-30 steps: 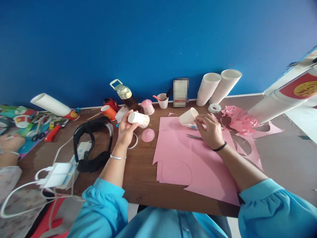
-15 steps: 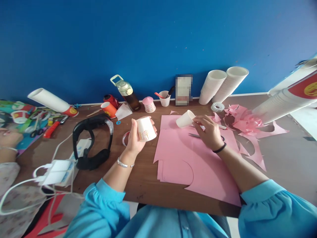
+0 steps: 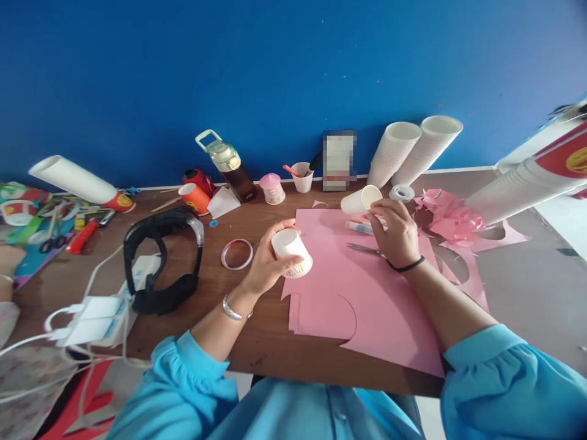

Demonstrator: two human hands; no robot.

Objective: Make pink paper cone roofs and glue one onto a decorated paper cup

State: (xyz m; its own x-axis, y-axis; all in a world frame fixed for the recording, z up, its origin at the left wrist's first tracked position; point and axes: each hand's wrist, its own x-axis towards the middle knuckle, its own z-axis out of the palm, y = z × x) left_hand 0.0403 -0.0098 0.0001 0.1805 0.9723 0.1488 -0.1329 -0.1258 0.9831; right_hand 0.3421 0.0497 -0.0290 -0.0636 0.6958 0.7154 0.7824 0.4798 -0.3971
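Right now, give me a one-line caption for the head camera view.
Left hand holding a patterned cup, right hand a plain cup, at a table with pink paper and scissors.

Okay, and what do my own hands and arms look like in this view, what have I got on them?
Both arms wear bright blue sleeves, gathered into wide cuffs below the elbow. The left hand has a silver-coloured open bangle at its wrist; the right hand has a thin black band.

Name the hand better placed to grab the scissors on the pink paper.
Right hand, probably: it hovers by the scissors, though holding a plain cup; the left hand, farther off, holds a patterned cup.
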